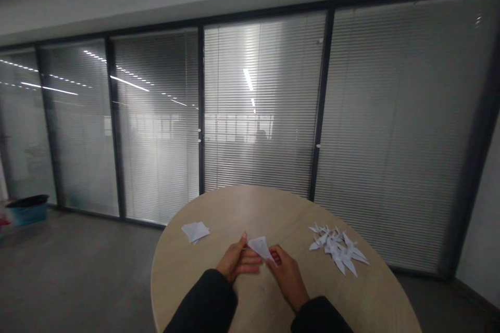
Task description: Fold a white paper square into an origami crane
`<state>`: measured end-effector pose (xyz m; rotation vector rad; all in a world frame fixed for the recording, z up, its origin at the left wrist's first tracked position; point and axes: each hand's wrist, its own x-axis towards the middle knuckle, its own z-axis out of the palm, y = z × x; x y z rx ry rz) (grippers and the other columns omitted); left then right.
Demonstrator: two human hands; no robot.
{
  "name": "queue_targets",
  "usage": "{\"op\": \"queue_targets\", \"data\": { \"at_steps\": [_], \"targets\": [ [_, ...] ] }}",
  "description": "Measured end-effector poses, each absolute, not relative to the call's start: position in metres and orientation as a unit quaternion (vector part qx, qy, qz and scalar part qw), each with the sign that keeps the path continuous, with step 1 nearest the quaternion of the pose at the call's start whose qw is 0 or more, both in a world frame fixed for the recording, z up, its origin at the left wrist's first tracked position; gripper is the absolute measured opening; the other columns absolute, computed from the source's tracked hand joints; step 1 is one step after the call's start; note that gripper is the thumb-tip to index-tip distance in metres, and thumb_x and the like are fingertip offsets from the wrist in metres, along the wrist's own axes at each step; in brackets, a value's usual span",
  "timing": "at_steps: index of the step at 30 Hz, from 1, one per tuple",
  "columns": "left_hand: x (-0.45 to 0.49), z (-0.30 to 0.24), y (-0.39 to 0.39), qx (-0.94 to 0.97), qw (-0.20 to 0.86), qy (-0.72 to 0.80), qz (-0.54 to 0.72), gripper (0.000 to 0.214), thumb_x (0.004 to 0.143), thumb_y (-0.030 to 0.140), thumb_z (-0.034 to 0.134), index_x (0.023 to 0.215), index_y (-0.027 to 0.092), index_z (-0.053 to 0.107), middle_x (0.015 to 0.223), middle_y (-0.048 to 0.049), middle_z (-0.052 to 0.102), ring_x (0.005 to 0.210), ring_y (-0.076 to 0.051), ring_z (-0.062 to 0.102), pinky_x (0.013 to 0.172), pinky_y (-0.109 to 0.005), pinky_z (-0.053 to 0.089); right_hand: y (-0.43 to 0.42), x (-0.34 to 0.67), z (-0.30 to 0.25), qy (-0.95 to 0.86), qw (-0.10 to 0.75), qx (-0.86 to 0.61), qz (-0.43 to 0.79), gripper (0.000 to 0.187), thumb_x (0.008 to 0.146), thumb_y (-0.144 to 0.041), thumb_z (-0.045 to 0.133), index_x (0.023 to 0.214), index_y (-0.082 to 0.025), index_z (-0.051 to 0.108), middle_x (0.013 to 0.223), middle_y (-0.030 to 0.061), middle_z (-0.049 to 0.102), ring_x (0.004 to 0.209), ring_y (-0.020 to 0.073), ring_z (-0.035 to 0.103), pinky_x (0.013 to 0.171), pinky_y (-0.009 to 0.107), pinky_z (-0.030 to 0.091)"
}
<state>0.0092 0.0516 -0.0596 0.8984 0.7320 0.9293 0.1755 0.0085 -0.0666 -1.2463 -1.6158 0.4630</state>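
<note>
Spanning the lower view, a round wooden table (234, 218) carries a heap of folded paper cranes (338, 247) and a loose paper square (194, 231); between them, the left hand (235, 259) and right hand (286, 277), fingers half-curled, pinch a white folded paper triangle (261, 248).

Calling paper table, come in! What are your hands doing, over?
Right hand pinching folded paper triangle. Left hand right against it. Folded paper cranes off right, loose paper sheets off left.

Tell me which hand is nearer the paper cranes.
Right. The right hand is left of the pile of folded paper cranes, apart from it; the left hand is farther left, past the right hand.
</note>
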Motion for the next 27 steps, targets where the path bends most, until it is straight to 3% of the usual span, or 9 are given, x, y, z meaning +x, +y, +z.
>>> {"op": "queue_targets", "data": {
  "at_steps": [7,15,22,27],
  "targets": [
    [0.009,-0.059,0.048,0.436,0.732,0.297,0.432,0.037,0.076,0.043,0.064,0.09,0.009,0.061,0.09,-0.0153,0.069,0.078,-0.023,0.069,0.066,-0.033,0.057,0.004,0.171,-0.064,-0.693,0.483,-0.495,0.202,0.017,0.072,-0.021,0.055,0.088,-0.021,0.06,0.088,0.0026,0.067,0.079,0.0191,0.062,0.074,0.028,0.047],
    [0.009,-0.057,0.048,0.405,0.724,0.298,0.472,0.022,0.068,0.025,0.067,0.084,0.013,0.059,0.07,-0.004,0.065,0.065,-0.017,0.064,0.061,-0.031,0.054,0.003,0.166,-0.063,-0.642,0.514,-0.519,0.233,0.038,0.06,-0.024,0.069,0.097,-0.024,0.059,0.084,0.0012,0.065,0.077,0.0201,0.061,0.074,0.03,0.049],
    [0.014,-0.065,0.055,0.411,0.704,0.318,0.484,0.023,0.061,0.022,0.065,0.082,0.014,0.058,0.062,-0.0019,0.064,0.056,-0.014,0.061,0.056,-0.025,0.047,0.006,0.167,-0.067,-0.646,0.509,-0.505,0.262,0.031,0.071,-0.036,0.063,0.098,-0.022,0.058,0.081,0.0019,0.064,0.074,0.0184,0.062,0.073,0.029,0.049],
    [0.016,-0.067,0.056,0.445,0.689,0.311,0.481,0.024,0.058,0.026,0.069,0.076,0.013,0.06,0.062,-0.004,0.066,0.054,-0.014,0.059,0.056,-0.024,0.043,0.008,0.167,-0.069,-0.645,0.508,-0.504,0.268,0.029,0.071,-0.037,0.062,0.095,-0.021,0.058,0.078,0.0016,0.065,0.072,0.0179,0.062,0.071,0.029,0.049]
  ]
}}
